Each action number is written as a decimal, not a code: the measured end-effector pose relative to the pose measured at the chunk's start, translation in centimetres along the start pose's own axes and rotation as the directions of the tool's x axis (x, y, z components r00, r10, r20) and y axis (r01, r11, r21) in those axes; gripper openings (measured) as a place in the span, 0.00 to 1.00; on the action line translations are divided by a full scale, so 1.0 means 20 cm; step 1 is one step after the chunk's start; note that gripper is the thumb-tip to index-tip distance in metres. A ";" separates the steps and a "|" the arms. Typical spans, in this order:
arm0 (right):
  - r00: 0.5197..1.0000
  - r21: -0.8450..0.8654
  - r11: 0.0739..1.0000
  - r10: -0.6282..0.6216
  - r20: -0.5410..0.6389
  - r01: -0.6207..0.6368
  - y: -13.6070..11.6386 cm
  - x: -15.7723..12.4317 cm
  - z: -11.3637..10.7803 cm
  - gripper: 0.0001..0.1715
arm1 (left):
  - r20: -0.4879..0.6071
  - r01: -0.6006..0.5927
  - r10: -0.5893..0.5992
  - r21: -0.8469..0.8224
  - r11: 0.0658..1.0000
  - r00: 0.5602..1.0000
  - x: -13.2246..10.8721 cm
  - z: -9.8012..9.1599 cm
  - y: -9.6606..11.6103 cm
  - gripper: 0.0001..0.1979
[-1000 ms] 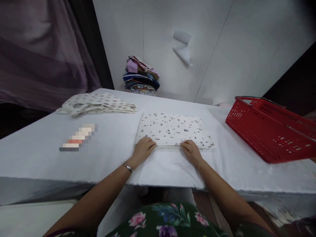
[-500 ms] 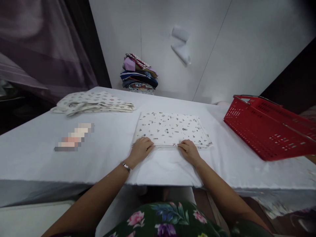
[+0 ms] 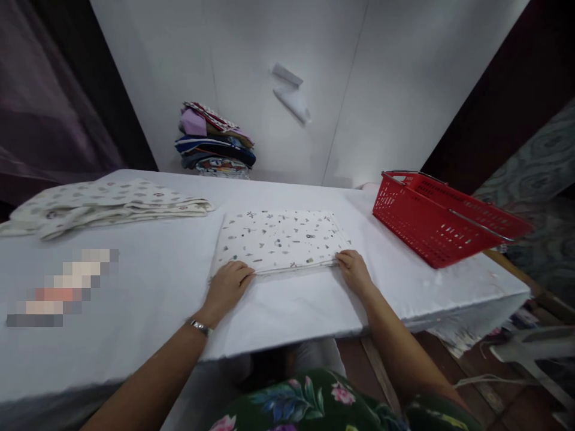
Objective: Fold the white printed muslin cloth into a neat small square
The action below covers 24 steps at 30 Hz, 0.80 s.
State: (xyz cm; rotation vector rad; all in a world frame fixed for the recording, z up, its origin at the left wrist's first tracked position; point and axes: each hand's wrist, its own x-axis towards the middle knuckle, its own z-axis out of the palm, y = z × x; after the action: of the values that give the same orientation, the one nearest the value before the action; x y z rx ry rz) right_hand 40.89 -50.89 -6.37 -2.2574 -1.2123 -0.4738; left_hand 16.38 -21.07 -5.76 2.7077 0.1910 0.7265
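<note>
A folded white cloth (image 3: pixel 279 239) with small dark prints lies flat on the white-covered table (image 3: pixel 291 299). My left hand (image 3: pixel 228 285) rests on its near left corner, fingers curled over the edge. At the near right corner my right hand (image 3: pixel 353 269) has its fingers bent onto the cloth's edge. Whether the fingers pinch the fabric or only press on it does not show. A watch sits on my left wrist.
A red plastic basket (image 3: pixel 431 221) stands at the table's right end. Another printed cloth (image 3: pixel 103 200) lies crumpled at the far left. A stack of folded clothes (image 3: pixel 213 140) sits against the white wall. A blurred-out item (image 3: pixel 63 287) lies near left.
My hands have spread apart along the cloth's near edge to its two corners. The view has swung to the right, so everything sits further left in the picture.
</note>
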 end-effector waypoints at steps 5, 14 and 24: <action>1.000 -0.041 0.999 -0.013 0.029 0.014 0.03 0.00 0.01 0.14 | -0.010 0.003 -0.004 -0.015 1.000 1.000 0.01 -0.01 0.01 0.13; 1.000 -0.031 1.000 -0.006 0.000 0.006 0.02 0.03 0.04 0.12 | -0.021 0.017 -0.018 -0.040 0.999 1.000 0.00 0.00 0.00 0.12; 0.999 -0.098 0.995 -0.030 0.017 0.031 0.02 -0.03 0.04 0.14 | -0.043 0.039 -0.042 -0.057 0.998 0.998 0.00 0.00 0.00 0.10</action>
State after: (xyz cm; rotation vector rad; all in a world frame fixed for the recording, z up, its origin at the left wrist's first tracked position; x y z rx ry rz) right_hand 40.90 -51.09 -7.43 -2.3321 -1.2585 -0.5393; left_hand 16.27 -20.99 -5.77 2.6289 0.2319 0.7695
